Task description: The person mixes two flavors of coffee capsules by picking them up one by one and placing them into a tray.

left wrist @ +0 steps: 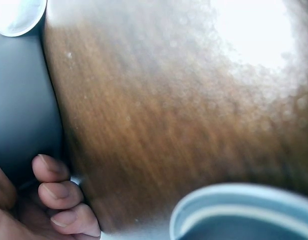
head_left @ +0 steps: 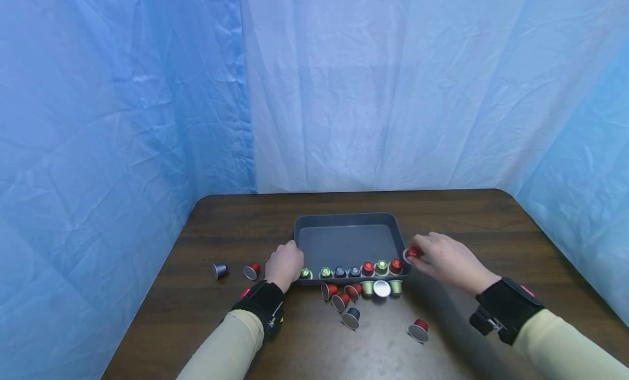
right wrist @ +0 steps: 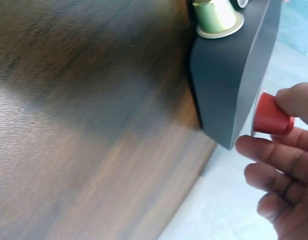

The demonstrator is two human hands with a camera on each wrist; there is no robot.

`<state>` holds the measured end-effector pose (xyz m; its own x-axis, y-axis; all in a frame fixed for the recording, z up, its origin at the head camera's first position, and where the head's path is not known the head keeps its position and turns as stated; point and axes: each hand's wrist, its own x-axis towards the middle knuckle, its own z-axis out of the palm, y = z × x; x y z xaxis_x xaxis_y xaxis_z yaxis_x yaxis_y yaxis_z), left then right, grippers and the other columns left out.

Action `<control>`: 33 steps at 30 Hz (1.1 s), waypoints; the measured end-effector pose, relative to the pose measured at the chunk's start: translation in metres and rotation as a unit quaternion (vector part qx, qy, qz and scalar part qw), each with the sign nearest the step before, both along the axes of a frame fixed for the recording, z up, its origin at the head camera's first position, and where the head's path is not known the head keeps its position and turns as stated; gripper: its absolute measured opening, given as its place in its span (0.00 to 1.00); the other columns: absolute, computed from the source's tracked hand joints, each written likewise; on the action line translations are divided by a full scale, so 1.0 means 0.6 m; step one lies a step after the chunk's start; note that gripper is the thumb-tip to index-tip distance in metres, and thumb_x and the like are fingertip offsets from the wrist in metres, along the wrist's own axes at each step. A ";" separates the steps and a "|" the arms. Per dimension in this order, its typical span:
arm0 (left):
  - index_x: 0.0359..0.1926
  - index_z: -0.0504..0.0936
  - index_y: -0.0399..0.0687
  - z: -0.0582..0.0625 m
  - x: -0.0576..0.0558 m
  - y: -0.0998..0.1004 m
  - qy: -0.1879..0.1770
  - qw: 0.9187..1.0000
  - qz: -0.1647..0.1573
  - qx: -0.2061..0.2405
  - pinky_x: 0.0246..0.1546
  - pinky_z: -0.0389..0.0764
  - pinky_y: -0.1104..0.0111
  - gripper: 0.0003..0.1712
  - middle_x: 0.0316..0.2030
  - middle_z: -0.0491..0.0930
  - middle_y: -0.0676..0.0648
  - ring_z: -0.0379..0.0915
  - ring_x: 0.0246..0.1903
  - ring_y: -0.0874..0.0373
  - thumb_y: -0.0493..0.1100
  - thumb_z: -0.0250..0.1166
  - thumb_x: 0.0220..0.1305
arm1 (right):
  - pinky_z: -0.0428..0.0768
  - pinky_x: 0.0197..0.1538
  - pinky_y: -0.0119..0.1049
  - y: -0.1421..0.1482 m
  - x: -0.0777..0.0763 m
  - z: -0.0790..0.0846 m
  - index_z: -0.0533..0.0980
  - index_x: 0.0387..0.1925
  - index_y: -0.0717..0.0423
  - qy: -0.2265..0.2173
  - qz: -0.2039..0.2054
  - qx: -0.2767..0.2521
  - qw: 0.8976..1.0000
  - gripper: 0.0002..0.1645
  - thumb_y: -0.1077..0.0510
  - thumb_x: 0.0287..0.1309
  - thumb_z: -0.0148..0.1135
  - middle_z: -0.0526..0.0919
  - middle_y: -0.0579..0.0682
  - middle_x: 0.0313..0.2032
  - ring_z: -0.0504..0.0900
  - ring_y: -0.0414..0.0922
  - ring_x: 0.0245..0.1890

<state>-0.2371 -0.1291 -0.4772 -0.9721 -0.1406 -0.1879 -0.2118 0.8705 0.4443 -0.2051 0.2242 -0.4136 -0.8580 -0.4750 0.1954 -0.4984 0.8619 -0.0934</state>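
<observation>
A dark grey tray (head_left: 349, 241) lies on the table, with a row of coffee capsules (head_left: 367, 268) in red, green and dark blue along its near side. My left hand (head_left: 286, 264) grips the tray's left edge; in the left wrist view its fingertips (left wrist: 63, 194) curl at the tray wall. At the tray's right rim, my right hand (head_left: 444, 257) pinches a red coffee capsule (right wrist: 271, 115) between thumb and fingers. The capsule's foil lid faces the tray, and the other fingers are loosely bent below it.
Red capsules (head_left: 340, 301), green capsules (head_left: 396, 288) and a white-lidded capsule (head_left: 381, 289) lie before the tray. Nearer are a dark capsule (head_left: 351, 318) and a red one (head_left: 419, 331). Left of the tray lie a dark blue capsule (head_left: 219, 270) and a red one (head_left: 252, 270). Blue sheets (head_left: 383, 85) surround the table.
</observation>
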 end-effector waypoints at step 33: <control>0.57 0.78 0.38 0.000 0.001 0.002 -0.005 1.000 0.007 0.000 0.49 0.82 0.47 0.19 0.45 0.83 0.40 0.81 0.40 0.47 0.47 0.56 0.77 | 0.78 0.40 0.39 -0.054 -0.053 0.002 0.84 0.38 0.51 0.008 0.025 0.012 1.000 0.17 0.49 0.50 0.81 0.78 0.43 0.31 0.76 0.43 0.36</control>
<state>-0.2368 -0.1281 -0.4773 -0.9683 -0.1534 -0.1973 -0.2275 0.8677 0.4419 -0.2371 0.1918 -0.4126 -0.8302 -0.5212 0.1978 -0.5417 0.8381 -0.0651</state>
